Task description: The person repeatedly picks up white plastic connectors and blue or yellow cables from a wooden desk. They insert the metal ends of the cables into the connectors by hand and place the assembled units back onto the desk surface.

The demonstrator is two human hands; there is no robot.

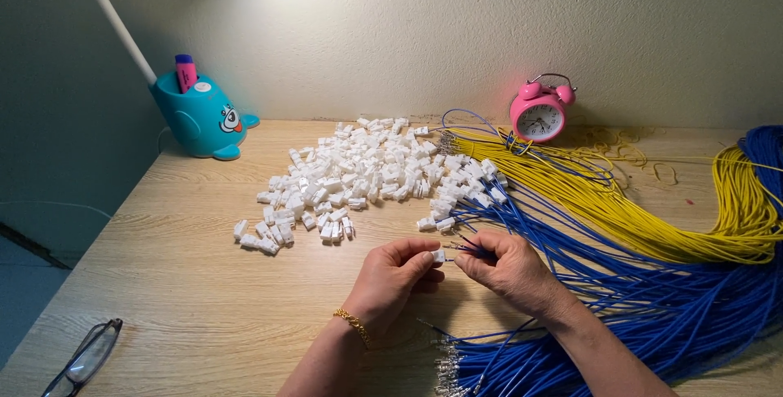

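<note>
White plastic connector (439, 256) pinched in left hand (391, 279), blue wire (477, 252) gripped by right hand (510, 271), wooden desk (204, 283).

Both forearms reach inward; left hand (390, 276) and right hand (512, 268) meet, fingers pinched, fingertips nearly touching.

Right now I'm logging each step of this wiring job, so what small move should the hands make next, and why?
Probably push the blue wire into the white connector. The left hand pinches the connector between its fingertips, the right hand holds the wire with its end pointing at the connector, and the two look nearly touching, though whether the tip is already in is too small to tell.
</note>
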